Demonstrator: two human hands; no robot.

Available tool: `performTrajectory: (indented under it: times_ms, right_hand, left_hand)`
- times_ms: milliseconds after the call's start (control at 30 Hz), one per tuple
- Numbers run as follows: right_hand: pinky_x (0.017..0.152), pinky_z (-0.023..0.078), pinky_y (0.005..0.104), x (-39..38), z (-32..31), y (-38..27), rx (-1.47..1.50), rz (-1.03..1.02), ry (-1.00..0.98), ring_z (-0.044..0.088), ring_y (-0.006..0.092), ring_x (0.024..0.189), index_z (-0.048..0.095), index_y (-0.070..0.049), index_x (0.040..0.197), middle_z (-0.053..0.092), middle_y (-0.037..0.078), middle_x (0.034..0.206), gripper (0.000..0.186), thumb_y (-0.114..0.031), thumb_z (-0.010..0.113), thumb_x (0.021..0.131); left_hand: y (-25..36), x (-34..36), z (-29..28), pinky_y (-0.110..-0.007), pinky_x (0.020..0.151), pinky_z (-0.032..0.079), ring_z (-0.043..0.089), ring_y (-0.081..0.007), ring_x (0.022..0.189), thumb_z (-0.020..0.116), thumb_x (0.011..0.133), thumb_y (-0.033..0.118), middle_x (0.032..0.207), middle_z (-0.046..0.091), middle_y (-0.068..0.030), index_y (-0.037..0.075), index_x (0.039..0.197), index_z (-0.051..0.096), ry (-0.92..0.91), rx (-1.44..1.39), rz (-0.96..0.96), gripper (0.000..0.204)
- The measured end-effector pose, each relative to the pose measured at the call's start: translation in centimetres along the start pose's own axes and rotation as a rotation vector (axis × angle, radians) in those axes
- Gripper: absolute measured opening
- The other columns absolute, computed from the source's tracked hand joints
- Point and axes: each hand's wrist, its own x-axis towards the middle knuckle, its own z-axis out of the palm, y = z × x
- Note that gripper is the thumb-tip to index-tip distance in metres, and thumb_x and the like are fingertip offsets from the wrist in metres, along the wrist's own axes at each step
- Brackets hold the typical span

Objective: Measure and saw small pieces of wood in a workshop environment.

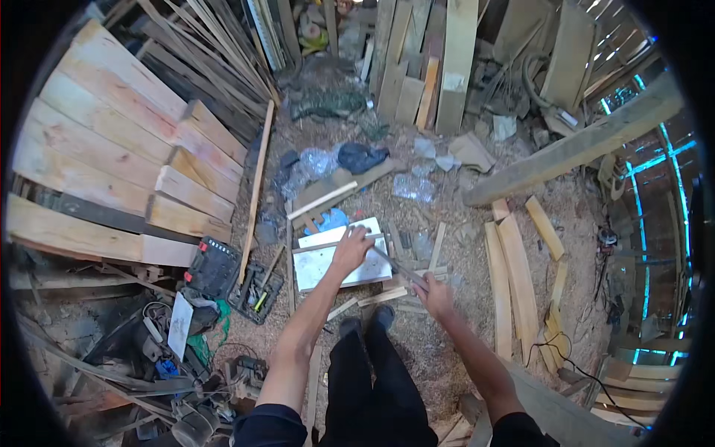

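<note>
My left hand (351,249) reaches over a white rectangular board (335,277) on the floor before my feet. Its fingers are bent and closed on a thin dark strip (316,246) that lies across the board. In my right hand (436,295), the fingers are wrapped round one end of a long, narrow grey bar (395,264). The bar slants up and left, and its far end is by the board's right side, close to my left hand. Its exact kind cannot be made out.
Thick planks (97,127) lean at the left, near an open tool case (212,264). Long boards (515,276) lie on the right beneath a slanting beam (573,141). Offcuts and shavings cover the floor. A black cable (581,369) runs at lower right.
</note>
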Motion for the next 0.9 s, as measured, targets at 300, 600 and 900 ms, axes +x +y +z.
performTrajectory:
  times_ms: [300, 600, 900]
  right_hand:
    - [0.063, 0.044, 0.0241, 11.8, 8.9, 3.2, 1.105, 0.170, 0.161, 0.053, 0.0079, 0.068, 0.053, -0.003, 0.108, 0.058, 0.002, 0.074, 0.033, -0.006, 0.071, 0.081]
    - [0.056, 0.045, 0.0248, 14.6, 14.4, 7.5, 0.839, 0.379, 0.384, 0.056, 0.0082, 0.066, 0.051, -0.002, 0.112, 0.064, 0.005, 0.080, 0.034, -0.010, 0.071, 0.085]
    - [0.058, 0.042, 0.0202, 13.4, 13.4, 8.4, 1.163, 0.415, 0.603, 0.050, 0.0056, 0.070, 0.044, -0.007, 0.127, 0.059, 0.004, 0.096, 0.039, -0.002, 0.057, 0.091]
  left_hand:
    - [-11.7, 11.5, 7.6, -0.045, 0.097, 0.039, 0.049, -0.0329, 0.117, 0.068, 0.078, 0.012, 0.121, 0.056, -0.0113, 0.010, 0.094, 0.067, 0.184, -0.157, 0.054, 0.017]
    - [-13.6, 12.2, 15.1, -0.044, 0.086, 0.042, 0.053, -0.0333, 0.103, 0.071, 0.078, 0.020, 0.112, 0.055, -0.0136, 0.010, 0.115, 0.058, 0.312, -0.244, -0.041, 0.040]
    - [-16.1, 5.2, 20.1, -0.042, 0.079, 0.047, 0.057, -0.0319, 0.095, 0.070, 0.079, 0.021, 0.101, 0.059, -0.0123, 0.005, 0.112, 0.060, -0.117, -0.176, -0.063, 0.038]
